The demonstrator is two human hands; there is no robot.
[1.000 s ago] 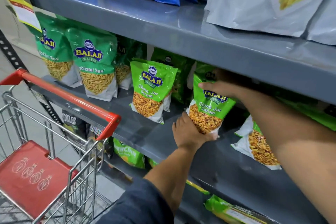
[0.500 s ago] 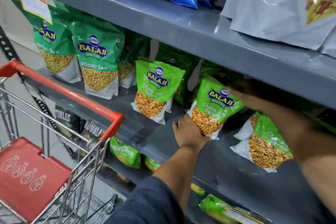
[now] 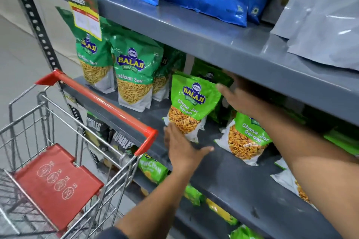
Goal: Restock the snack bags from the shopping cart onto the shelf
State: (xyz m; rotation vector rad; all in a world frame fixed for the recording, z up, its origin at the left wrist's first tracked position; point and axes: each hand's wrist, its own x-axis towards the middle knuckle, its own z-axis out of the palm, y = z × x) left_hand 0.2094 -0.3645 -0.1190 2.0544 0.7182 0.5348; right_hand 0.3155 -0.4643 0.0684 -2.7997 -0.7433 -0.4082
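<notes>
While upright, bag [image 3: 191,105] between hands.

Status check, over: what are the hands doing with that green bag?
Left hand at bag base, right hand at its top edge. Bag upright on shelf. Nothing blocking.

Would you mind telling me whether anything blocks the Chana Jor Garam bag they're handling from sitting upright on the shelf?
Nothing visible does. The Chana Jor Garam bag already stands on the middle shelf, left hand at its base, right hand by its top edge.
</notes>
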